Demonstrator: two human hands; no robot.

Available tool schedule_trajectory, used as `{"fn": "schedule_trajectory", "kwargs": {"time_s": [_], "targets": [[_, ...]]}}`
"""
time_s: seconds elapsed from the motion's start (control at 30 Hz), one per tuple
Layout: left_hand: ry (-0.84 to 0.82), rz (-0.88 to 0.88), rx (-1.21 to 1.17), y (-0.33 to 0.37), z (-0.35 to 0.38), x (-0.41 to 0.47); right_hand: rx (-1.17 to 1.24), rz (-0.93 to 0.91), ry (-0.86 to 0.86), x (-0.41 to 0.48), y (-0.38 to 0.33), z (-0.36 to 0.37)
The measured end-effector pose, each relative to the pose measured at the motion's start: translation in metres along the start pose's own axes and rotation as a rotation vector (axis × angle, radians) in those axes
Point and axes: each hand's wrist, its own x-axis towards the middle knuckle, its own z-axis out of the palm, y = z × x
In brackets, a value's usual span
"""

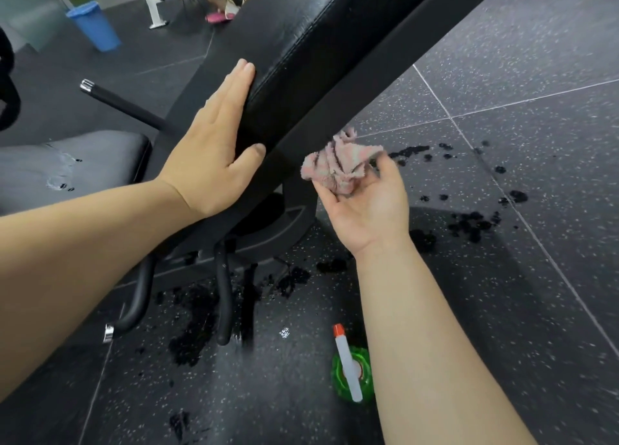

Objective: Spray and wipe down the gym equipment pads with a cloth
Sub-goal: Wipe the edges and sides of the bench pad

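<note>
- Left hand (214, 143) lies flat, fingers straight, on the tilted black bench pad (301, 42).
- Right hand (365, 203), palm up, grasps a crumpled pink cloth (338, 166) just beside the pad's edge.
- Green spray bottle (351, 371) stands on the wet-spotted rubber floor (536, 277); blue bin (95, 25) behind.

I recorded the left hand (214, 143) laid flat, fingers straight and together, thumb spread wide, forearm reaching in from the lower left. The right hand (365, 206) was turned palm-up, fingers curled round a bunched cloth (338, 168), forearm rising from below.
</note>
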Motion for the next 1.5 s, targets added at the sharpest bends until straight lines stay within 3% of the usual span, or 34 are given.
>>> {"fn": "schedule_trajectory", "kwargs": {"time_s": [0.13,0.37,0.47,0.6,0.7,0.83,1.03,1.13,1.23,1.3,1.4,1.5], "targets": [[0.003,0.003,-0.001,0.001,0.000,0.001,-0.055,-0.180,0.010,0.010,0.018,0.001],[0.018,-0.001,0.005,0.001,0.002,0.000,0.002,-0.031,-0.160,0.006,0.032,0.000],[0.040,-0.018,0.007,0.001,0.004,-0.001,-0.163,-0.109,-0.125,0.016,0.035,-0.003],[0.047,-0.018,0.028,0.002,0.005,-0.002,-0.185,-0.040,-0.106,0.024,0.025,0.003],[0.051,-0.006,0.045,0.000,0.005,-0.001,-0.345,-0.077,-0.176,0.034,0.007,0.008],[0.078,-0.014,0.044,0.001,0.008,-0.002,-0.383,-0.033,-0.239,0.038,0.025,0.003],[0.098,-0.005,0.047,0.002,0.010,-0.003,-0.798,0.024,-0.268,0.042,0.048,-0.001],[0.087,0.003,0.046,0.002,0.010,-0.002,-0.648,0.009,-0.341,0.042,0.024,0.002],[0.081,0.010,0.016,-0.001,0.008,-0.002,-0.574,-0.124,-0.270,0.047,0.011,0.007],[0.074,0.022,-0.016,-0.001,0.007,-0.001,-0.563,-0.062,-0.205,0.046,0.027,0.006],[0.077,0.022,-0.040,0.000,0.008,0.000,-0.752,0.165,-0.111,0.044,0.071,-0.003],[0.041,0.007,-0.087,0.000,0.004,0.000,-0.838,0.190,-0.118,0.047,0.091,-0.008]]}}
